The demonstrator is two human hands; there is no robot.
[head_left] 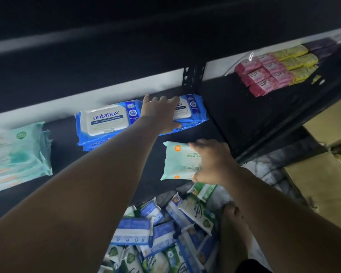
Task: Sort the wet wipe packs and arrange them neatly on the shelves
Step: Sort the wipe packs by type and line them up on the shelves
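Resting flat, fingers spread, left hand (161,115) on blue pack (189,113); right hand (211,162) gripping pale green pack (178,160).

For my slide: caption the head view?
Left hand on blue pack, right hand holding pale green pack.

Bare black shelf (240,115) lies open between the blue stacks (104,123) and the pink soap (262,75); a strip runs clear between blue and teal stacks (18,154). An upright post (193,75) blocks the back; loose packs (161,233) crowd the floor below.
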